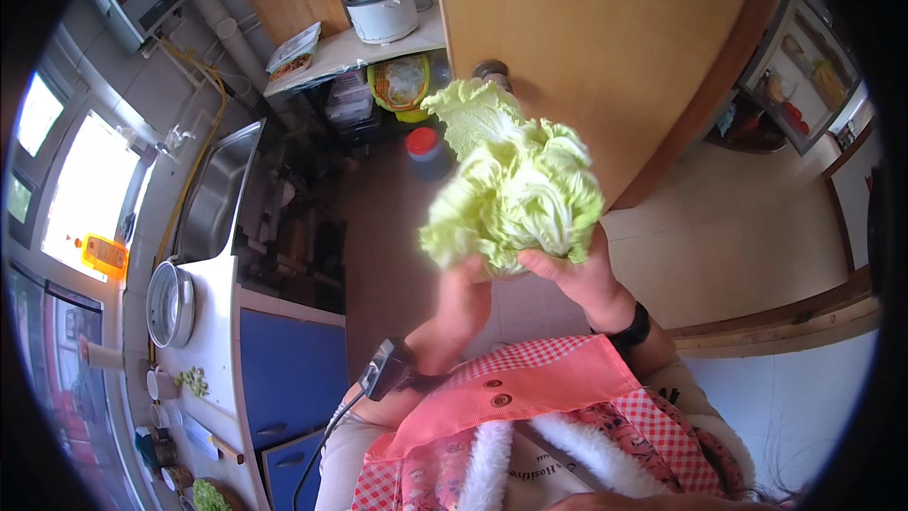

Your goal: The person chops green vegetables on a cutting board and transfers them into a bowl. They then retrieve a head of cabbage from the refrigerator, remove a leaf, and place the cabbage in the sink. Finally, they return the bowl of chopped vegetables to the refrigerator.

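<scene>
A head of napa cabbage (pixel 525 191) with loose, ruffled pale-green leaves is held up in front of me, above the floor. My left hand (pixel 464 291) supports its lower left side, and my right hand (pixel 571 277) grips the lower right, thumb across the leaves. One large leaf sticks out at the upper left. Most of my fingers are hidden behind the cabbage. A dark band circles my right wrist, and a black device with a cable is on my left forearm.
On the left counter (pixel 213 305) are a metal pot (pixel 170 304), chopped greens (pixel 191 381) and a wooden-handled cleaver (pixel 206 438). Beyond is a steel sink (pixel 220 191). Ahead stand a red-lidded container (pixel 428 154), a rice cooker (pixel 383 14) and a wooden door (pixel 603 35). An open refrigerator door (pixel 798 71) is at right.
</scene>
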Demonstrator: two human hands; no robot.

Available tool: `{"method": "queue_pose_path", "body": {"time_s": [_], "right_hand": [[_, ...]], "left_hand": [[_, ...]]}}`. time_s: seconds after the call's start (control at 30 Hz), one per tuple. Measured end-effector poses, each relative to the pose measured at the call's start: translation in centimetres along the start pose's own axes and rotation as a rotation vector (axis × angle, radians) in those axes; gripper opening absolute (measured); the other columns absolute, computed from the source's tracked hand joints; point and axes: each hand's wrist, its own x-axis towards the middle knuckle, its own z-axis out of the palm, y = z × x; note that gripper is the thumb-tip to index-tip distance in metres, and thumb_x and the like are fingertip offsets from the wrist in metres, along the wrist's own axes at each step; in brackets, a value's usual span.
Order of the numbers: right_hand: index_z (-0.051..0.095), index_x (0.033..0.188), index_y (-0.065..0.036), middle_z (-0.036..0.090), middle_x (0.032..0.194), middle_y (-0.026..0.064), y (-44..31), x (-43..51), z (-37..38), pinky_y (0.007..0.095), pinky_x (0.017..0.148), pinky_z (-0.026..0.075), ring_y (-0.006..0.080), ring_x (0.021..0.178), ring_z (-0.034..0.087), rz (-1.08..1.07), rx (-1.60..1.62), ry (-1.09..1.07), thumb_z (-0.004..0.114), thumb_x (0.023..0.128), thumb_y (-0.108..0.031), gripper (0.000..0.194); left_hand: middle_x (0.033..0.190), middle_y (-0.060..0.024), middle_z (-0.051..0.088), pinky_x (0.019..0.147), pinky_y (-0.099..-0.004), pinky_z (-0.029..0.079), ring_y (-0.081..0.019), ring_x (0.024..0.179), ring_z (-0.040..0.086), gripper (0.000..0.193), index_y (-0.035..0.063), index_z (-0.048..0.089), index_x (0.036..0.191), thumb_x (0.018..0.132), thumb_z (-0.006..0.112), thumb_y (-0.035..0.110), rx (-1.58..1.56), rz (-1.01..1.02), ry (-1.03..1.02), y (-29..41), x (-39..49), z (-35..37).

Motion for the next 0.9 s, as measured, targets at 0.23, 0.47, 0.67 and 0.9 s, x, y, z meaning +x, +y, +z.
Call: {"method": "queue_pose_path", "body": {"time_s": [0.23, 0.47, 0.67, 0.9], "right_hand": [[0.048, 0.125, -0.001, 0.058, 0.118, 0.0068, -0.5, 0.5, 0.6, 0.0313, 0.090, 0.048, 0.0147, 0.107, 0.056, 0.104, -0.014, -0.003, 0.081, 0.069, -0.006, 0.065], [0.057, 0.113, 0.000, 0.062, 0.105, 0.0049, 0.5, -0.3, -0.6, 0.0294, 0.079, 0.048, 0.0138, 0.092, 0.059, 0.000, 0.048, 0.284, 0.062, 0.083, -0.002, 0.030], [0.046, 0.128, 0.000, 0.055, 0.120, 0.0079, 1.4, -0.5, -1.3, 0.0310, 0.092, 0.044, 0.0169, 0.108, 0.054, 0.069, 0.219, 0.443, 0.054, 0.086, -0.002, 0.043], [0.037, 0.138, 0.000, 0.049, 0.133, 0.0136, 1.8, -0.8, -3.7, 0.0415, 0.105, 0.039, 0.0272, 0.122, 0.050, 0.076, 0.586, 0.452, 0.049, 0.087, -0.011, 0.054]], "left_hand": [[0.137, -0.0076, 0.047, 0.107, -0.0386, 0.032, -0.0223, 0.126, 0.044, 0.070, 0.0051, 0.038, 0.140, 0.082, 0.063, 0.037, 0.198, 0.090, -0.051, -1.8, -0.8, -0.9], [0.139, -0.0069, 0.046, 0.108, -0.0397, 0.031, -0.0228, 0.128, 0.042, 0.065, 0.0061, 0.038, 0.141, 0.085, 0.060, 0.030, 0.086, 0.124, -0.104, -1.5, -0.2, -0.9], [0.140, -0.0075, 0.046, 0.109, -0.0414, 0.031, -0.0244, 0.129, 0.042, 0.065, 0.0064, 0.037, 0.142, 0.084, 0.060, 0.025, 0.011, 0.101, -0.113, -1.6, 0.2, -0.9], [0.139, -0.0065, 0.047, 0.109, -0.0444, 0.031, -0.0266, 0.129, 0.044, 0.065, 0.0098, 0.038, 0.142, 0.082, 0.060, 0.022, -0.200, -0.032, -0.089, -1.1, 0.4, -1.0]]}}
